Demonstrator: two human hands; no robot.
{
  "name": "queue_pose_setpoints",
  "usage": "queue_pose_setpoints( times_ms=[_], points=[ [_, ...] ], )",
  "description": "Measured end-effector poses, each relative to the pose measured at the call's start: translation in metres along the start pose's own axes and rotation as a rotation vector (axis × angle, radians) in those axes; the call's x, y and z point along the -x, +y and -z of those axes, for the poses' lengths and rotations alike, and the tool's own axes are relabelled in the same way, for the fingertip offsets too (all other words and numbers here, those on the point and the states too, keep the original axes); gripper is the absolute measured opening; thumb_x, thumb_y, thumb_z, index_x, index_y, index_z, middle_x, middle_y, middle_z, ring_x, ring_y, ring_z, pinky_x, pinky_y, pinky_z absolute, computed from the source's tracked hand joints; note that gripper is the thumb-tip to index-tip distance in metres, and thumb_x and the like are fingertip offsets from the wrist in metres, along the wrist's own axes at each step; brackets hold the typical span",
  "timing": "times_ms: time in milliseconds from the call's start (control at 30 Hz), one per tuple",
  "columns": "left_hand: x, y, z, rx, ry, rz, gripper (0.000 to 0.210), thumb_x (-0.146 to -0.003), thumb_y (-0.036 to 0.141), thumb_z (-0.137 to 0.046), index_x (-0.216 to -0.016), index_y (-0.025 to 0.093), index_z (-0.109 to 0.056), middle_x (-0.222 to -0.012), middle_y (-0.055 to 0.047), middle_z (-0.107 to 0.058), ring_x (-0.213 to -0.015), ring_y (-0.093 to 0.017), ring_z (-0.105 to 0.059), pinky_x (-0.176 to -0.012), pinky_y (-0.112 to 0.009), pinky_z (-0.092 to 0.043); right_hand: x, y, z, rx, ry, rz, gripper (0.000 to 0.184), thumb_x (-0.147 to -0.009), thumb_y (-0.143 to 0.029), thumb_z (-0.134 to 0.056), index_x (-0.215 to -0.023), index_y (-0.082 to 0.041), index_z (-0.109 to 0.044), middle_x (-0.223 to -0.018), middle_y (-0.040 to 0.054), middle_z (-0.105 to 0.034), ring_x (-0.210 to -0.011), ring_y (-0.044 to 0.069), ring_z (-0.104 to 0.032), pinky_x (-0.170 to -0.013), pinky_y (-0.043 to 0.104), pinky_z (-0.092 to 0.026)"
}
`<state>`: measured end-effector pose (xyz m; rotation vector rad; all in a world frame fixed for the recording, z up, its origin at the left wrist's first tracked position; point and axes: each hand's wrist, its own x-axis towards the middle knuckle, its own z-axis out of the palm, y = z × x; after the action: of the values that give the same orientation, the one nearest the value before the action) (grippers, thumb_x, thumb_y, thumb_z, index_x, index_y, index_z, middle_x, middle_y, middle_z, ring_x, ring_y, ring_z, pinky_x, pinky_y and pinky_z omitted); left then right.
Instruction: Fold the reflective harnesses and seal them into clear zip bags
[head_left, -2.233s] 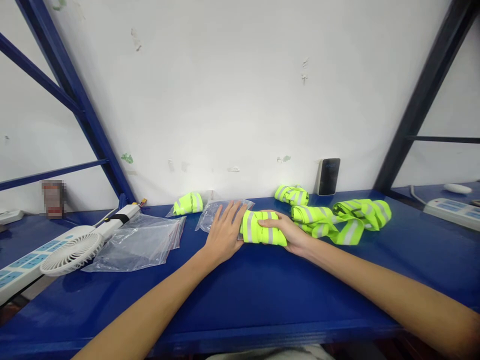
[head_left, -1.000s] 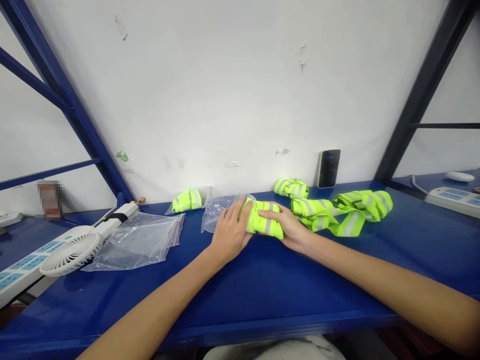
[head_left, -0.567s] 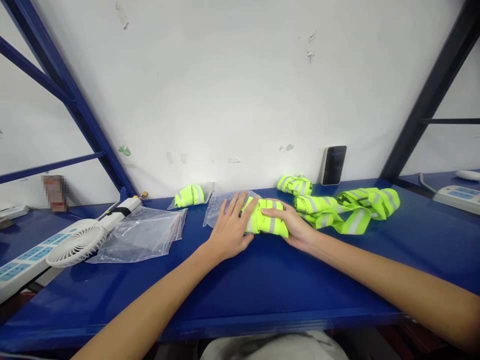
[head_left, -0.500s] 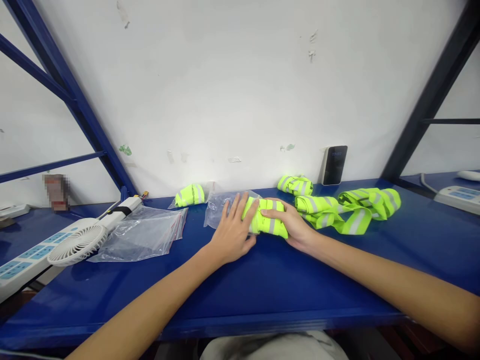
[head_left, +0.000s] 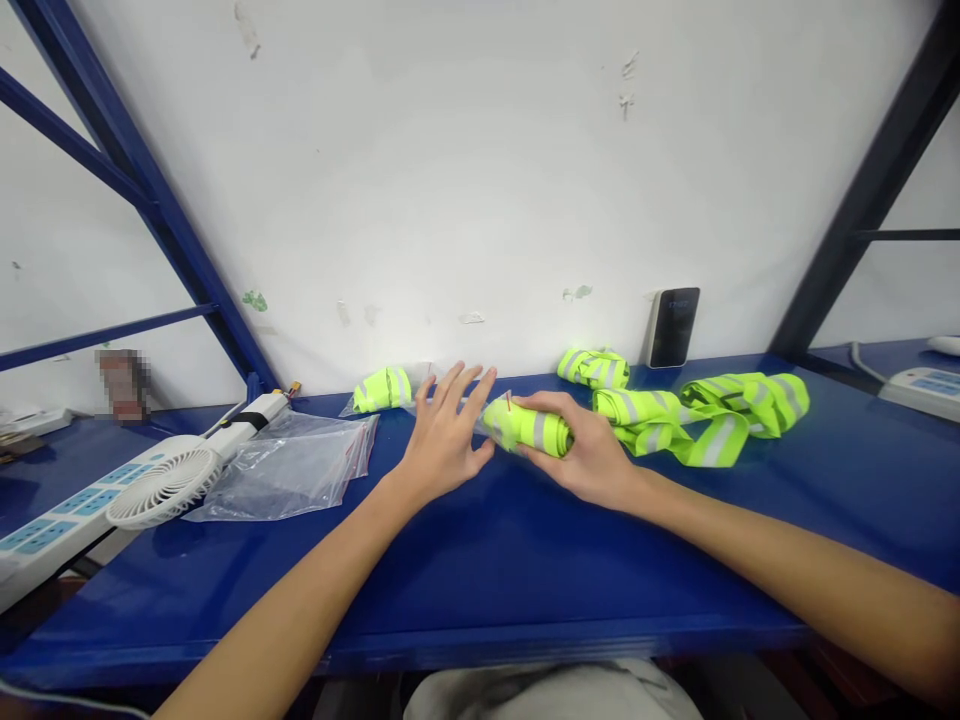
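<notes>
My right hand is closed around a roll of neon-yellow reflective strap with silver bands. The left end of this roll lies inside a clear zip bag, whose red seal edge shows on top. My left hand is open beside it, fingers spread over the bag's far end; whether it touches the plastic I cannot tell. Behind my left hand, near the wall, lies another yellow roll in a clear bag. Right of my right hand are loose and rolled reflective straps, with one roll behind.
On the left lie a stack of clear zip bags, a white handheld fan and a white power strip. A phone-like black-screened device leans on the wall. Blue posts frame the table.
My left hand has drawn back left off the roll and its fingers have spread. My right hand has shifted its grip, and the roll has turned, its left end now in the bag.
</notes>
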<state>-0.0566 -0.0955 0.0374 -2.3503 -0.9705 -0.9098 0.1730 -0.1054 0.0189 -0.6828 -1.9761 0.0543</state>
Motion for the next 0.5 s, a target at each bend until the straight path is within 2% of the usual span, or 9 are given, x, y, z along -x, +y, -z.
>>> queue_pose_setpoints(
  times_ms=[67, 167, 333, 400, 500],
  points=[
    [0.001, -0.002, 0.001, 0.103, -0.067, -0.036, 0.069, -0.08, 0.026, -0.065, -0.146, 0.022, -0.044, -0.143, -0.014, -0.057, -0.138, -0.032, -0.047, -0.119, -0.054, -0.022, 0.004, 0.004, -0.002, 0.069, -0.052, 0.097, 0.056, -0.084, -0.017, -0.067, -0.136, -0.027, -0.048, -0.128, 0.0074, -0.067, -0.108, 0.025, -0.069, -0.091, 0.039, -0.057],
    [0.006, -0.003, -0.001, 0.232, -0.119, -0.028, 0.059, -0.084, 0.025, -0.062, -0.141, 0.021, -0.048, -0.135, -0.011, -0.064, -0.13, -0.027, -0.057, -0.119, -0.052, -0.026, 0.007, 0.013, -0.003, 0.144, -0.151, 0.214, 0.056, -0.088, -0.012, -0.059, -0.14, -0.025, -0.044, -0.123, 0.01, -0.068, -0.104, 0.026, -0.069, -0.085, 0.041, -0.058],
    [0.013, 0.001, -0.011, 0.306, -0.23, 0.004, 0.062, -0.086, 0.026, -0.062, -0.144, 0.022, -0.043, -0.142, -0.011, -0.059, -0.134, -0.027, -0.053, -0.12, -0.055, -0.025, 0.01, 0.024, -0.006, 0.199, -0.234, 0.348, 0.05, -0.092, -0.012, -0.054, -0.14, -0.022, -0.043, -0.124, 0.0124, -0.067, -0.106, 0.028, -0.066, -0.085, 0.043, -0.058],
    [0.012, 0.005, -0.015, 0.308, -0.259, 0.035, 0.067, -0.086, 0.026, -0.063, -0.148, 0.023, -0.038, -0.147, -0.011, -0.055, -0.136, -0.027, -0.051, -0.116, -0.051, -0.034, 0.01, 0.023, -0.008, 0.2, -0.247, 0.344, 0.048, -0.092, -0.011, -0.054, -0.138, -0.022, -0.044, -0.124, 0.0125, -0.067, -0.109, 0.028, -0.065, -0.089, 0.044, -0.058],
    [0.007, 0.009, -0.019, 0.228, -0.276, 0.159, 0.077, -0.083, 0.026, -0.067, -0.152, 0.02, -0.033, -0.147, -0.015, -0.053, -0.13, -0.03, -0.056, -0.103, -0.046, -0.049, 0.009, 0.019, -0.007, 0.191, -0.242, 0.285, 0.044, -0.091, -0.011, -0.054, -0.133, -0.021, -0.047, -0.131, 0.0155, -0.06, -0.117, 0.028, -0.062, -0.092, 0.044, -0.058]
  ],
)
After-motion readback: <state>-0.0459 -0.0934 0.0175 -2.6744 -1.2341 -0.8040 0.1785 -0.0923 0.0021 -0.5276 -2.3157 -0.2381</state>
